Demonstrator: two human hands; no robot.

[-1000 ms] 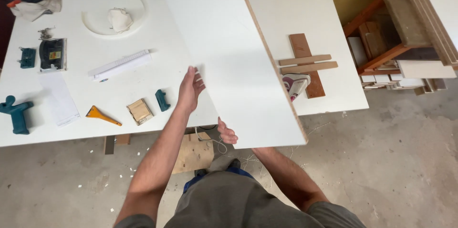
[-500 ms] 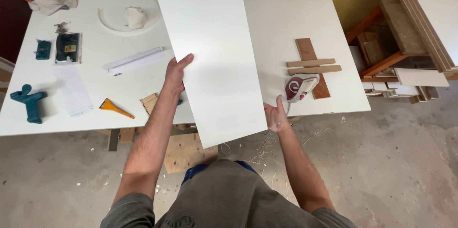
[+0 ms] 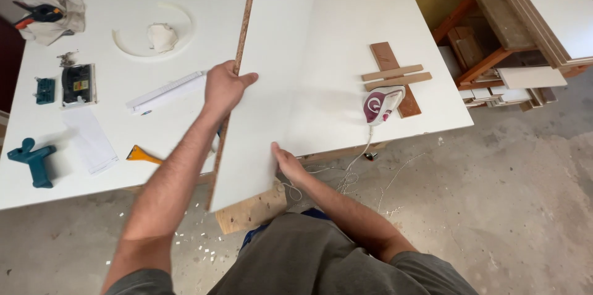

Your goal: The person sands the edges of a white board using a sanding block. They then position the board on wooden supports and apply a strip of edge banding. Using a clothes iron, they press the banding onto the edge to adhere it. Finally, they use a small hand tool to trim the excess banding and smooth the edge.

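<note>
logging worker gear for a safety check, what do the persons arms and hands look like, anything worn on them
Both arms are bare from the short grey sleeves down. The left hand and right hand are bare too: no gloves, watch, rings or bands show. The forearms have dark hair.

A white surface (image 3: 370, 17) stands on a grey concrete floor (image 3: 513, 208). Near its right edge a white and purple clothes iron (image 3: 383, 105) sits beside crossed wooden strips (image 3: 395, 75), its cord hanging over the front edge. On the left side lie a teal clamp (image 3: 32, 160), a sheet of paper (image 3: 91, 140), an orange-handled scraper (image 3: 143, 156), a white ruler-like bar (image 3: 165, 92), a dark boxy tool (image 3: 77, 84), a coil of white edge banding (image 3: 148, 38) around a crumpled cloth (image 3: 162, 36), and a rag (image 3: 52, 11) in the far corner. Stacked boards (image 3: 531, 11) rest on a wooden rack to the right.
</note>
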